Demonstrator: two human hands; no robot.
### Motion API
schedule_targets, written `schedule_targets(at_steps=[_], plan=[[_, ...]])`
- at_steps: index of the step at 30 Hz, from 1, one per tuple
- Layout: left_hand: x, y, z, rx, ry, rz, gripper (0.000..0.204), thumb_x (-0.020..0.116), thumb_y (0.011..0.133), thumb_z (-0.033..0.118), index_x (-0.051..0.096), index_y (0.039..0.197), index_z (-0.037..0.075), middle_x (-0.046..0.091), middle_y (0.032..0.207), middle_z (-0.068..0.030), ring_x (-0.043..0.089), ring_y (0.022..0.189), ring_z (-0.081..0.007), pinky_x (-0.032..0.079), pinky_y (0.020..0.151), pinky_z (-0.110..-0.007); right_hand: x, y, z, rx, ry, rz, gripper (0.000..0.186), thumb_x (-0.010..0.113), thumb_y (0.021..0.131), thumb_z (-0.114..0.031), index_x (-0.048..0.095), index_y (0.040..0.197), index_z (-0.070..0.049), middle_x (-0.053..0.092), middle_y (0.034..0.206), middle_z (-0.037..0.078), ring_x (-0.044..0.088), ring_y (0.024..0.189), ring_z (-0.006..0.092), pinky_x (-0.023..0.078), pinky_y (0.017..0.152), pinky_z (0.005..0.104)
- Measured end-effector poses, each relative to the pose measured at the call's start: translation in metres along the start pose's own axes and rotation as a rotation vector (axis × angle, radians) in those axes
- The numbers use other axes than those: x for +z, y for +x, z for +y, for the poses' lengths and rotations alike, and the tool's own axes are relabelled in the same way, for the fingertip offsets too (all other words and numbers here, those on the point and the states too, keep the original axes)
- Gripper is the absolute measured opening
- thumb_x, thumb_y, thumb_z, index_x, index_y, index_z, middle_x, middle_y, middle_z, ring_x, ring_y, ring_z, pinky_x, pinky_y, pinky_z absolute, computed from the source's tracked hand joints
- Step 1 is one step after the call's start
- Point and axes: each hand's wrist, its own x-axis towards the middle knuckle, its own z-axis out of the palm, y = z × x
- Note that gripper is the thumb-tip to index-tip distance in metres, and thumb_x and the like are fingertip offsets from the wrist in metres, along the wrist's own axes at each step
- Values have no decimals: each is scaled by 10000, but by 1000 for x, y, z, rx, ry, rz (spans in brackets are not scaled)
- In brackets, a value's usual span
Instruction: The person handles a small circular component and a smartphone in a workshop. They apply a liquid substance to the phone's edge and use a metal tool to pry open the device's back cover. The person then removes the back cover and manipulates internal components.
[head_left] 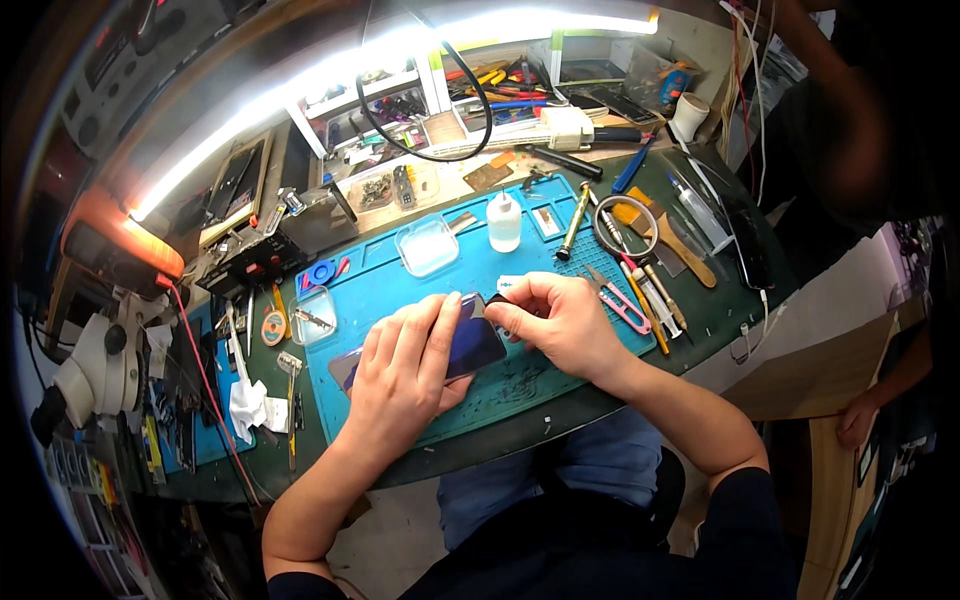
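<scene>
A smartphone (478,345) with a dark, bluish glossy face is tilted above the blue work mat (370,275). My left hand (400,370) grips it, fingers laid across the face and thumb near the lower edge. At the phone's right end my right hand (560,320) is closed in a pinch on a small black piece (496,299), whose kind I cannot make out. Just beyond those fingers a razor blade (510,282) lies on the mat, partly covered by the hand. A clear squeeze bottle (504,222) stands farther back, beside a clear plastic box (427,245).
Pink-handled scissors (625,308), a tape roll (625,224), a brush (690,250) and syringes lie at the right. An orange multimeter (120,245) stands at the left, its red lead (200,350) crossing the bench. A black cable loop (487,120) hangs overhead. Another person's hand (855,420) shows at the far right.
</scene>
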Motion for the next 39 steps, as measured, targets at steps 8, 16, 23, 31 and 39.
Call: schedule_targets(at_steps=[8, 16, 23, 31, 39], plan=[[-7, 4, 0, 56, 38, -12, 738, 764, 718, 223, 525, 1363, -46, 563, 1259, -154, 591, 1098, -285, 478, 950, -394, 7, 3, 3, -5, 145, 51, 159, 742, 927, -134, 698, 941, 18, 702, 784, 32, 610, 660, 56, 492, 584, 222], [-8, 3, 1, 81, 40, 7, 724, 782, 718, 186, 527, 1355, -47, 572, 1267, -160, 593, 1115, -304, 478, 955, -409, -2, 7, -9, -39, -5, 1, 178, 766, 905, -150, 737, 941, 22, 727, 793, 37, 642, 698, 55, 513, 617, 219], [-4, 2, -2, 111, 74, 26, 753, 778, 689, 207, 536, 1358, -40, 557, 1290, -137, 585, 1130, -268, 477, 961, -386, -14, 19, -28, -99, -212, -135, 151, 769, 900, -116, 736, 928, 28, 714, 758, 35, 628, 665, 47, 496, 588, 209], [-6, 5, -3, 160, 61, 38, 692, 763, 703, 185, 554, 1328, -26, 576, 1287, -138, 599, 1112, -252, 497, 943, -381, -25, 37, -60, -154, -524, -363, 228, 794, 851, -205, 741, 913, 8, 741, 802, 113, 703, 735, 145, 547, 674, 282], [-14, 7, -11, 340, 64, 101, 454, 665, 874, 139, 558, 1311, 79, 594, 1376, -104, 611, 1200, -247, 468, 1045, -396, -28, 17, -50, -291, -631, -480, 293, 736, 916, -220, 704, 1101, 5, 713, 852, 101, 657, 703, 186, 540, 670, 303]])
